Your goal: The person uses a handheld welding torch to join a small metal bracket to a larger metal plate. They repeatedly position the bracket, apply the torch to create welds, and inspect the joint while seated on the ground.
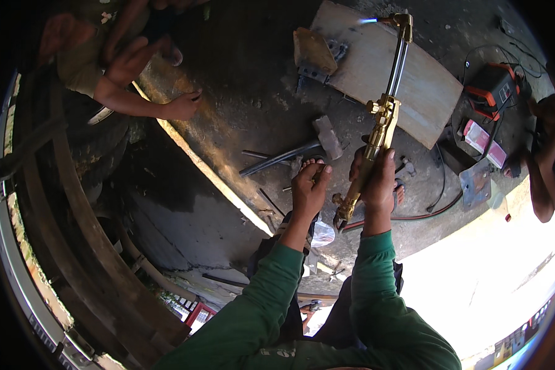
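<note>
My right hand [376, 179] grips the brass body of a cutting torch [385, 120]. The torch points away from me, its bent head lying over a flat metal plate [413, 92]. A small blue flame [368, 20] burns at the tip, aimed left. My left hand [310, 190] is closed just left of the torch's lower end, apart from it, thumb against the curled fingers. Whatever those fingers may hold is hidden. Beyond my left hand a hammer [329, 138] with a heavy block head lies on the ground, its handle toward the left.
A co-worker crouches at upper left, one hand [182, 106] reaching out; another person's arm [544, 160] shows at right. An orange-black machine [492, 89], a pink-and-white box [484, 143] and cables lie at right. A reddish hose [413, 216] crosses the ground near my feet.
</note>
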Demonstrator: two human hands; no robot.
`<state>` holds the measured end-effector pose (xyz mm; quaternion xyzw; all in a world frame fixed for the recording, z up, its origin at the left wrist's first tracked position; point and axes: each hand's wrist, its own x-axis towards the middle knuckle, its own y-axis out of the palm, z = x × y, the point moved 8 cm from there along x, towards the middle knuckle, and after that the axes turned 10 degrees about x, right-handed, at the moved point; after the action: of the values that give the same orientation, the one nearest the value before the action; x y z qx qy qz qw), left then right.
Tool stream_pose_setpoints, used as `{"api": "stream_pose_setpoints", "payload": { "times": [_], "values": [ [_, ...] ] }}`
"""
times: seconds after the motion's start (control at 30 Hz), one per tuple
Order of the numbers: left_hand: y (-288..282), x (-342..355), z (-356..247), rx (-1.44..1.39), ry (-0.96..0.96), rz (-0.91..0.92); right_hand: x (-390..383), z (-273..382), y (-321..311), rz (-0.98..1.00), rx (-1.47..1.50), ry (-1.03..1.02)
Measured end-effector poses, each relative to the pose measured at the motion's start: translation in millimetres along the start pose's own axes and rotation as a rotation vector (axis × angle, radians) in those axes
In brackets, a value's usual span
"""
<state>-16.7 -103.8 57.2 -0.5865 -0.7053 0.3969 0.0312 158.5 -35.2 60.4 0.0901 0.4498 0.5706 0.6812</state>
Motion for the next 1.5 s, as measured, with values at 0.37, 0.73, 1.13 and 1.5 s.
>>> {"api": "stream_pose_setpoints", "payload": {
  "times": [0.37,0.73,1.13,1.5],
  "values": [
    [2,5,-23,0.124,0.075,0.177,11,-68,-16,-0.178,0.165,0.105],
    [-37,54,-57,0.311,0.167,0.227,24,-120,29,-0.221,0.453,0.163],
    [-31,54,-57,0.320,0.151,0.237,25,-130,28,-0.245,0.529,0.194],
    [-27,56,-56,0.330,0.127,0.239,32,-125,28,-0.299,0.491,0.188]
  ]
}}
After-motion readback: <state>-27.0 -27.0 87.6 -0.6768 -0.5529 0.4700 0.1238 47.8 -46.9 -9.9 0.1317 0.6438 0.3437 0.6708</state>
